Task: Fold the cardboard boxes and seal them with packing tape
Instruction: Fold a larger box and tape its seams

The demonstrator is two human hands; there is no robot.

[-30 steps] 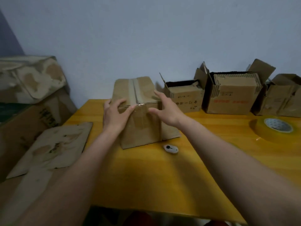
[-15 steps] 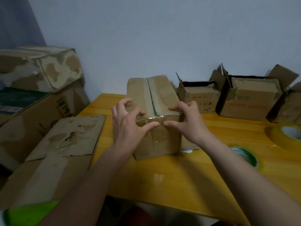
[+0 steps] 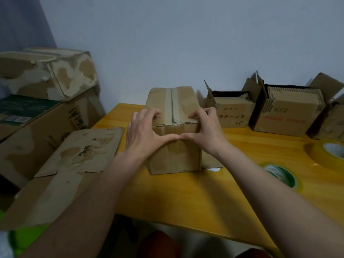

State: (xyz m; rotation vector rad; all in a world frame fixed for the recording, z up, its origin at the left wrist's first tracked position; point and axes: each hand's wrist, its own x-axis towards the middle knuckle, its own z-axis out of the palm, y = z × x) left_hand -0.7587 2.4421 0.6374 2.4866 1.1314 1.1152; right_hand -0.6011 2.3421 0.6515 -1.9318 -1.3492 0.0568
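- While both hands work it, cardboard box [image 3: 175, 146] sits mid table [image 3: 186, 198], top seam taped.
- Left hand [image 3: 142, 135] & right hand [image 3: 205, 133]: fingers curled over top front edge, thumbs touching on front face.
- Rub tape end flat w/ thumbs, press evenly so no lifted corners.

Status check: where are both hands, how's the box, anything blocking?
Left hand and right hand grip the closed box at its near top edge, thumbs meeting on the front face. Tape strip along the top seam. Tape roll lies apart, nothing blocking.
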